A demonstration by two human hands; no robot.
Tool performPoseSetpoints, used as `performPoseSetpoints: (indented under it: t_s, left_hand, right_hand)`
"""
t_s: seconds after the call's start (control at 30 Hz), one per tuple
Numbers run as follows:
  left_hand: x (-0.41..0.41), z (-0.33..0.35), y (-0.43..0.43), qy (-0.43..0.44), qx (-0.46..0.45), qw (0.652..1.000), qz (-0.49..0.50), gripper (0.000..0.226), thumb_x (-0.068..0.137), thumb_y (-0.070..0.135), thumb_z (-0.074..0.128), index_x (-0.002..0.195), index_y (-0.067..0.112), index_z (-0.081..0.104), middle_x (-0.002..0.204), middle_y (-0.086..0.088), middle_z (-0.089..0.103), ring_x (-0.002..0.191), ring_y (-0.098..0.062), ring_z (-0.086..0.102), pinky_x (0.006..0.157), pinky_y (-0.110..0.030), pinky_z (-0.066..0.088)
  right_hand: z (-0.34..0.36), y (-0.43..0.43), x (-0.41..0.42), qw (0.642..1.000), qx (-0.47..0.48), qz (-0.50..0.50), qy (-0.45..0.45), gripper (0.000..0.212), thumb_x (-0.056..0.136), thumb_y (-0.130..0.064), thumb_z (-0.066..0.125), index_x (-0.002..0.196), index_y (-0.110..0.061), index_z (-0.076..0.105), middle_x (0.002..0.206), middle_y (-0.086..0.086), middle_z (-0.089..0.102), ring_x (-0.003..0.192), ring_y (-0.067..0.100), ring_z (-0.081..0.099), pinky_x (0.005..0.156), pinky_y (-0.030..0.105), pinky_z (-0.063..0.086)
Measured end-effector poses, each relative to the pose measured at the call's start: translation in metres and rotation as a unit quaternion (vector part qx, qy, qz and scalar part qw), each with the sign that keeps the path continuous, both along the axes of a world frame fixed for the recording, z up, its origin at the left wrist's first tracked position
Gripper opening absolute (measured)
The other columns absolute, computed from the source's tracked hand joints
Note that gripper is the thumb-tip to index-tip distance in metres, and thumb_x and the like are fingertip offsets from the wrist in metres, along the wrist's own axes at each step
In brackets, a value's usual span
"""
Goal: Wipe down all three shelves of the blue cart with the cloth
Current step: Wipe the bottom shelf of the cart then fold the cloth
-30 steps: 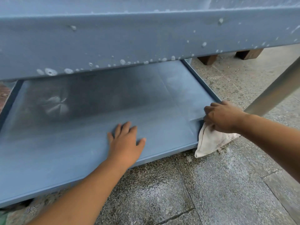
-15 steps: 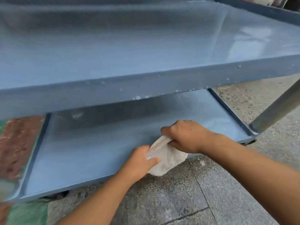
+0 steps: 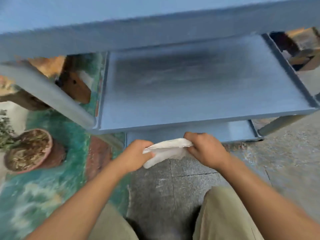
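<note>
Sitting far left, a clay pot (image 3: 28, 149) is unrelated. Left hand (image 3: 136, 155) pinches one end of the white cloth (image 3: 166, 151) and right hand (image 3: 206, 149) grips the other, likely refolding it for a clean face. The cloth hangs just before the bottom shelf (image 3: 225, 130) of the blue cart (image 3: 121, 37), under the middle shelf (image 3: 190, 87). No readable writing.
</note>
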State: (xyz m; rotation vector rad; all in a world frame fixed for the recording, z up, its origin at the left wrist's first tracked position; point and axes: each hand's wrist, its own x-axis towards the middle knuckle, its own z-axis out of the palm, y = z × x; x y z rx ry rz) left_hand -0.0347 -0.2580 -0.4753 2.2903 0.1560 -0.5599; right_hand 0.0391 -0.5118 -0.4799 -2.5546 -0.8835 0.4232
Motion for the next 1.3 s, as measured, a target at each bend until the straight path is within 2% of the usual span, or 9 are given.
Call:
performPoseSetpoints:
  t_s: [0.2,0.3,0.4,0.5,0.77,0.87,1.03,1.13,1.3]
  left_hand:
    - [-0.042,0.217,-0.01,-0.025,-0.011,1.0,0.005,0.007,0.095,0.016,0.064,0.095,0.016,0.071,0.081,0.015,0.065,0.069,0.018,0.055,0.062,-0.005,0.038]
    - [-0.049,0.311,-0.017,-0.018,-0.02,1.0,0.005,0.012,0.095,0.014,0.062,0.089,0.022,0.069,0.08,0.001,0.069,0.069,-0.001,0.058,0.069,-0.023,0.044]
    - [-0.05,0.387,-0.024,-0.01,-0.031,0.999,0.021,0.01,0.095,0.013,0.063,0.1,0.012,0.072,0.094,-0.011,0.072,0.08,-0.024,0.064,0.075,-0.036,0.049]
    - [-0.047,0.429,-0.028,-0.077,-0.044,0.994,0.059,0.014,0.094,0.018,0.067,0.097,0.005,0.071,0.092,-0.005,0.073,0.082,-0.02,0.065,0.072,-0.025,0.047]
    - [-0.041,0.476,-0.002,-0.175,0.041,0.963,0.199,0.033,0.09,0.042,0.068,0.091,0.009,0.068,0.087,-0.011,0.07,0.08,-0.023,0.065,0.072,-0.046,0.048]
    - [-0.041,0.482,0.031,-0.193,0.071,0.956,0.211,0.029,0.091,0.033,0.068,0.084,0.005,0.061,0.083,-0.019,0.063,0.072,-0.019,0.053,0.067,-0.042,0.042]
    - [-0.029,0.487,0.105,-0.166,0.045,0.959,0.224,0.024,0.091,0.017,0.067,0.098,-0.006,0.062,0.096,-0.027,0.065,0.077,-0.02,0.055,0.081,-0.051,0.048]
    - [-0.02,0.481,0.153,-0.132,0.024,0.96,0.247,0.019,0.089,0.018,0.07,0.097,0.002,0.065,0.097,-0.02,0.069,0.086,-0.034,0.065,0.081,-0.05,0.051]
    - [-0.009,0.464,0.221,-0.118,-0.024,0.945,0.304,0.01,0.085,0.016,0.074,0.084,0.025,0.068,0.083,0.006,0.071,0.078,-0.018,0.066,0.069,-0.03,0.053]
  right_hand:
    - [0.202,-0.015,-0.026,0.998,0.044,0.003,0.049,0.002,0.093,-0.02,0.058,0.091,-0.019,0.058,0.073,-0.009,0.054,0.074,0.026,0.056,0.061,0.037,0.04]
    - [0.295,-0.025,-0.026,0.996,0.061,0.016,0.063,0.002,0.092,-0.017,0.059,0.092,-0.018,0.061,0.069,-0.008,0.055,0.067,0.017,0.053,0.062,0.035,0.04]
    - [0.369,-0.034,-0.017,0.992,0.094,0.016,0.08,0.006,0.09,-0.018,0.061,0.09,-0.025,0.061,0.064,-0.008,0.055,0.064,0.008,0.051,0.055,0.018,0.036]
    - [0.41,-0.032,0.001,0.983,0.156,0.03,0.095,0.01,0.085,-0.022,0.064,0.083,-0.029,0.058,0.066,-0.01,0.053,0.06,0.005,0.046,0.053,0.017,0.034]
    - [0.461,0.041,0.053,0.961,0.233,0.081,0.128,0.007,0.079,-0.032,0.062,0.086,-0.031,0.06,0.072,-0.018,0.059,0.067,0.004,0.053,0.062,0.031,0.042]
    - [0.473,0.087,0.074,0.957,0.236,0.111,0.123,0.008,0.079,-0.03,0.063,0.087,-0.03,0.06,0.076,-0.019,0.061,0.072,0.004,0.055,0.065,0.03,0.042]
    - [0.486,0.176,0.112,0.953,0.229,0.152,0.124,0.017,0.085,-0.019,0.072,0.094,-0.029,0.062,0.092,-0.011,0.066,0.083,0.008,0.061,0.071,0.029,0.049]
    - [0.486,0.236,0.132,0.956,0.202,0.176,0.119,0.016,0.087,-0.016,0.073,0.097,-0.024,0.063,0.094,-0.005,0.066,0.085,0.014,0.062,0.075,0.035,0.051]
    - [0.477,0.34,0.155,0.962,0.127,0.22,0.103,0.011,0.088,-0.018,0.072,0.086,-0.019,0.061,0.082,-0.004,0.062,0.073,0.011,0.056,0.064,0.031,0.043]
